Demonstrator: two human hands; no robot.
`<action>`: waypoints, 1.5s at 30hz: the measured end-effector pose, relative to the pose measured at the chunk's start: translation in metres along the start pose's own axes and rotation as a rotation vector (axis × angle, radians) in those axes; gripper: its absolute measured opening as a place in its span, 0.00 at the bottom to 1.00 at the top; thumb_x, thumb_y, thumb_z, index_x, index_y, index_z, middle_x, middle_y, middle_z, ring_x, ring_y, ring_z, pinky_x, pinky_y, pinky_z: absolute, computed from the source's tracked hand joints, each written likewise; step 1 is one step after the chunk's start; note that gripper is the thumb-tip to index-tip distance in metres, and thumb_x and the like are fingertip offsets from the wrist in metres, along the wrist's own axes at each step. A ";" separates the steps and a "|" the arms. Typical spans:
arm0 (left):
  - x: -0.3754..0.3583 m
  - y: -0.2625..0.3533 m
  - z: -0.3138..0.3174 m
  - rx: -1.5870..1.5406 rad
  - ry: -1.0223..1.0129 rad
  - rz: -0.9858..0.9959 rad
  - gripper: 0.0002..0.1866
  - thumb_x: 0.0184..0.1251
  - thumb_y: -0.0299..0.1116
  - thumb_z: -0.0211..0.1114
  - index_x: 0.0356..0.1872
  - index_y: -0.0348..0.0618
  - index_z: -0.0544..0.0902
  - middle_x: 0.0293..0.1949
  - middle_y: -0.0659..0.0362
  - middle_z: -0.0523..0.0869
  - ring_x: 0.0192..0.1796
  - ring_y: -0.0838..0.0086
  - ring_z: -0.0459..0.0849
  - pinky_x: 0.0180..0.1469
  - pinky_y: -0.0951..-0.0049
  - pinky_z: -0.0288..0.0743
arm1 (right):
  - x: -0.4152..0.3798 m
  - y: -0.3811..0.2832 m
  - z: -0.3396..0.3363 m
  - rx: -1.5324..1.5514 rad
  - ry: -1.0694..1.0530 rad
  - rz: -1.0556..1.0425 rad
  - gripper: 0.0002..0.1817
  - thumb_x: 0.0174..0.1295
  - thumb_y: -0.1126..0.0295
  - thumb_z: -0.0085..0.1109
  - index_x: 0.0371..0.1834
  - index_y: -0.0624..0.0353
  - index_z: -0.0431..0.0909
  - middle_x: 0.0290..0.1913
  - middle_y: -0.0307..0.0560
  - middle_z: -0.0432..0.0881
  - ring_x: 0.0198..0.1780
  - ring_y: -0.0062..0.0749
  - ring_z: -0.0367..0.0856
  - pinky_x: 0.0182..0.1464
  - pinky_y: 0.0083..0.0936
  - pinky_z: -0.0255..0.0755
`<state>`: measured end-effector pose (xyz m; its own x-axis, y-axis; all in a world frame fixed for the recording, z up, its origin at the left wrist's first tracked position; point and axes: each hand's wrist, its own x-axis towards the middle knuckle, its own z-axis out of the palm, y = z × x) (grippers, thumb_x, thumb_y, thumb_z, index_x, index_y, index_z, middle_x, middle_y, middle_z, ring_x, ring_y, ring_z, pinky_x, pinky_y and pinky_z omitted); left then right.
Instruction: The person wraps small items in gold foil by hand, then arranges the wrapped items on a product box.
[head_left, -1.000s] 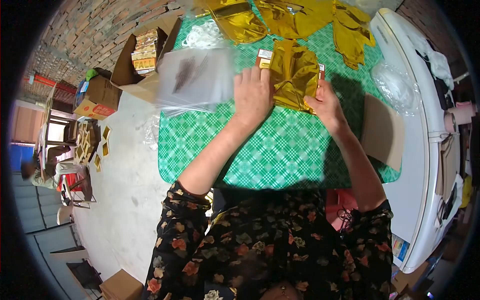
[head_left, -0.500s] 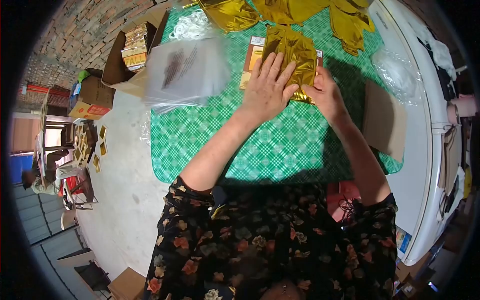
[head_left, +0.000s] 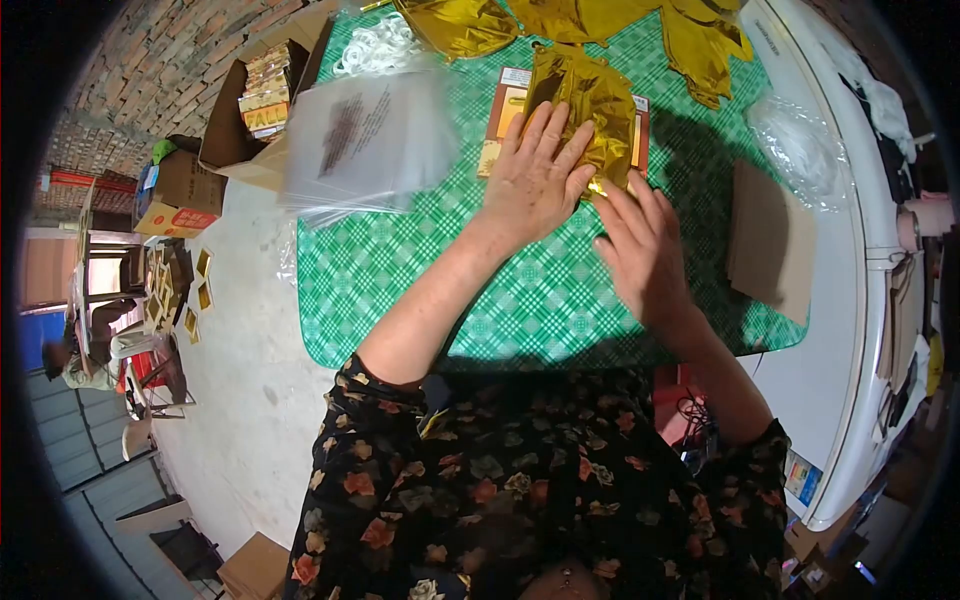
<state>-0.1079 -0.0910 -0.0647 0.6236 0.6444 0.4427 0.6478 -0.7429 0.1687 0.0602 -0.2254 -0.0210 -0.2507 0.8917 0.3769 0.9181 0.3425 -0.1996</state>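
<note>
A gold foil piece (head_left: 608, 105) lies over a printed card (head_left: 497, 128) on the green checked table cover (head_left: 450, 290). My left hand (head_left: 532, 185) rests flat on the foil's left part, its fingers spread and pointing away from me. At the foil's lower right corner, my right hand (head_left: 645, 240) has its fingers extended, the fingertips near the foil's bottom edge. The card shows at the left and right sides of the foil. Nothing is visible in the right hand.
Clear plastic bags (head_left: 365, 140) lie left, below white rings (head_left: 385, 45). More gold foil (head_left: 460, 25) spans the far edge. Brown cardboard (head_left: 770, 235) and a clear bag (head_left: 797, 145) are at the right. An open carton (head_left: 228, 115) stands beyond the left edge.
My right hand has moved down and slightly left from the foil's right edge, and its fingers have straightened. The foil's lower edge is folded up somewhat. My left hand has hardly moved.
</note>
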 end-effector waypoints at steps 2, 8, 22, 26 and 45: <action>0.000 0.000 0.000 -0.008 0.006 0.001 0.31 0.87 0.52 0.48 0.82 0.49 0.69 0.83 0.45 0.67 0.86 0.51 0.59 0.87 0.47 0.45 | -0.005 0.000 0.007 -0.013 -0.024 -0.019 0.32 0.61 0.69 0.74 0.70 0.66 0.79 0.72 0.53 0.78 0.78 0.51 0.69 0.83 0.48 0.56; 0.001 0.000 0.001 -0.009 -0.004 -0.019 0.31 0.86 0.52 0.50 0.82 0.49 0.70 0.83 0.45 0.67 0.87 0.51 0.58 0.87 0.47 0.46 | -0.009 0.002 0.014 0.004 -0.005 -0.008 0.33 0.60 0.69 0.75 0.69 0.65 0.79 0.72 0.52 0.79 0.78 0.48 0.70 0.82 0.49 0.58; 0.001 0.003 -0.005 0.036 -0.056 -0.028 0.37 0.82 0.63 0.52 0.81 0.51 0.72 0.83 0.44 0.66 0.86 0.44 0.57 0.87 0.46 0.45 | -0.017 0.009 0.008 0.036 0.085 0.023 0.30 0.60 0.71 0.76 0.64 0.76 0.76 0.68 0.68 0.75 0.74 0.62 0.73 0.78 0.53 0.67; 0.001 0.005 -0.008 0.028 -0.117 -0.051 0.40 0.81 0.67 0.51 0.83 0.54 0.69 0.84 0.44 0.63 0.88 0.42 0.51 0.88 0.44 0.41 | -0.020 0.014 0.011 0.135 0.071 0.044 0.28 0.62 0.73 0.74 0.63 0.76 0.77 0.68 0.68 0.76 0.75 0.62 0.73 0.77 0.51 0.68; -0.001 0.005 -0.008 0.112 -0.147 -0.059 0.44 0.77 0.75 0.46 0.85 0.60 0.66 0.86 0.47 0.59 0.86 0.28 0.45 0.86 0.32 0.36 | -0.020 0.034 -0.001 0.249 0.034 -0.028 0.18 0.63 0.81 0.62 0.57 0.71 0.83 0.64 0.59 0.83 0.73 0.54 0.77 0.74 0.43 0.73</action>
<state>-0.1087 -0.0971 -0.0571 0.6353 0.7117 0.3000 0.7245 -0.6837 0.0875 0.0965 -0.2316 -0.0344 -0.2608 0.8715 0.4153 0.8056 0.4335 -0.4038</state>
